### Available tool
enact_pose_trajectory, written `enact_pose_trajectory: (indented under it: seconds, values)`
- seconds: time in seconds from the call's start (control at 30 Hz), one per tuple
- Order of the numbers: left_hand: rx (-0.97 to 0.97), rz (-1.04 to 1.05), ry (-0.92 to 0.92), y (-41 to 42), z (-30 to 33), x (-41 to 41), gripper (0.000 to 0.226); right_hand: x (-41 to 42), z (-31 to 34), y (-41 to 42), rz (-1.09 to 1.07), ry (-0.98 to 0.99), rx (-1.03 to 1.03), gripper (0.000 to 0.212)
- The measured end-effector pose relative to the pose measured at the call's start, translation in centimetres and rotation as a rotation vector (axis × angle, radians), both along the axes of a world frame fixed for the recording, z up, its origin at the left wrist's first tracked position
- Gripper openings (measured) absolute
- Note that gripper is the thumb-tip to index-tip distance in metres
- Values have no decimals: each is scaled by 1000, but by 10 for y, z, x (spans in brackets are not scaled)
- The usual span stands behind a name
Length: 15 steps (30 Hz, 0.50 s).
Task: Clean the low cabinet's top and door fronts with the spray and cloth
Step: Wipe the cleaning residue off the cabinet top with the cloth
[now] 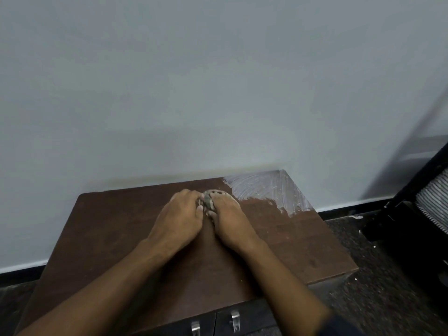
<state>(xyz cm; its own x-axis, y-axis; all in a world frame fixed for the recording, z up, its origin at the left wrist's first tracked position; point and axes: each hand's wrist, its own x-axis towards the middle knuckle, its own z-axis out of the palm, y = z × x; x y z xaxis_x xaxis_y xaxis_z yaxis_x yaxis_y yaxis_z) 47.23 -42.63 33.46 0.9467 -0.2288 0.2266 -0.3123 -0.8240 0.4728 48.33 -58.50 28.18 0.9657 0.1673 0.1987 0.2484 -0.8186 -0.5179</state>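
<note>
Nearest me I see two metal door handles (195, 328) at the cabinet's front edge. On the brown cabinet top (101, 238), my left hand (178, 219) and right hand (229, 221) pinch a small grey cloth (208, 201) between curled fingertips. Beyond, whitish smears (264, 187) cover the far right corner by the wall (194, 81).

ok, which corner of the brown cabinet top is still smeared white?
The far right corner, by the wall: whitish streaks cover it, while the other visible corners show bare brown wood.
</note>
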Motion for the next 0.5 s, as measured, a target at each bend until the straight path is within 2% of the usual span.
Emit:
enact_pose_trajectory:
  seconds: [0.13,0.27,0.33,0.5]
  values:
    - [-29,-35,2,-6,-12,36,30,-31,4,-19,34,-14,0,48]
    - [20,-90,-9,-15,-20,61,34,35,5,-9,-6,-21,-27,40]
    - [43,-87,-25,-13,-22,74,39,66,-4,-2,-19,10,-67,44]
    - [-23,-23,22,8,-14,79,35,82,5,5,-64,5,-73,46]
